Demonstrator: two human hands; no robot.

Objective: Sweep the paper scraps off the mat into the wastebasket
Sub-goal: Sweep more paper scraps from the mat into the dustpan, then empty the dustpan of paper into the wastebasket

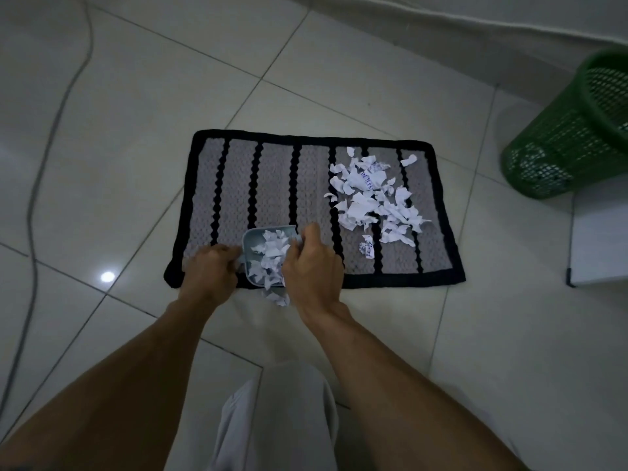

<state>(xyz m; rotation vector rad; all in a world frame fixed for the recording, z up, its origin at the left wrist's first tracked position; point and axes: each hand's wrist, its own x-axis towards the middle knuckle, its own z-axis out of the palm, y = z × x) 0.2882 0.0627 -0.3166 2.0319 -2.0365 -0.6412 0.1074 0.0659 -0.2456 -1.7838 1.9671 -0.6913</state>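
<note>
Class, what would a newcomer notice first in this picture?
White scraps heaped on the right half of the striped mat catch the eye first. At its front edge, the left hand and right hand hold a pale pan loaded with more paper. A green wastebasket stands at the upper right.

One mat point(238, 185) with six black stripes, one dustpan point(249, 239), one green wastebasket point(560, 141), one cable point(51, 130). Two hands: left hand point(210, 270), right hand point(314, 266). The scraps point(370, 195) are too many to count: one heap on the mat, one load in the dustpan.
</note>
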